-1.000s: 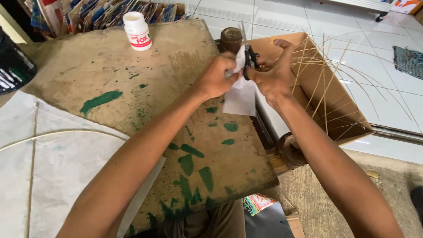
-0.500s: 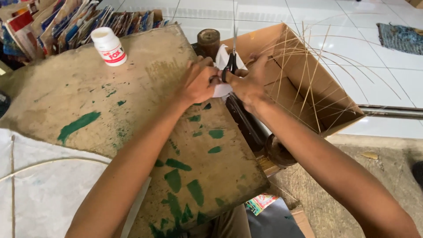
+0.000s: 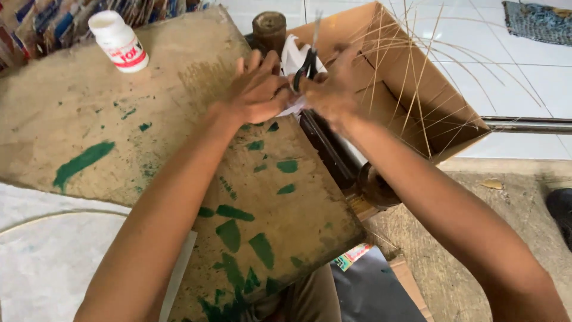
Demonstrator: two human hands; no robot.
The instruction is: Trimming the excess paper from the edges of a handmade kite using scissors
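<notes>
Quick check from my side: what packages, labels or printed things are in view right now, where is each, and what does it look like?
Glue bottle: top left of the board, upright, white with a red-and-white label.
Cardboard box: right of the hands, open, brown, holding thin sticks.
Printed packets: top left behind the board, a colourful row.
Printed scrap: on the floor below the board, multicoloured.
No screens or signs.

Two of my hands, left (image 3: 256, 89) and right (image 3: 330, 89), one pair of scissors (image 3: 308, 59) between my fingers, one white paper piece (image 3: 295, 56) behind them, one glue bottle (image 3: 119, 40) far left, one cardboard box (image 3: 453, 119) right (thin sticks too many to count)
</notes>
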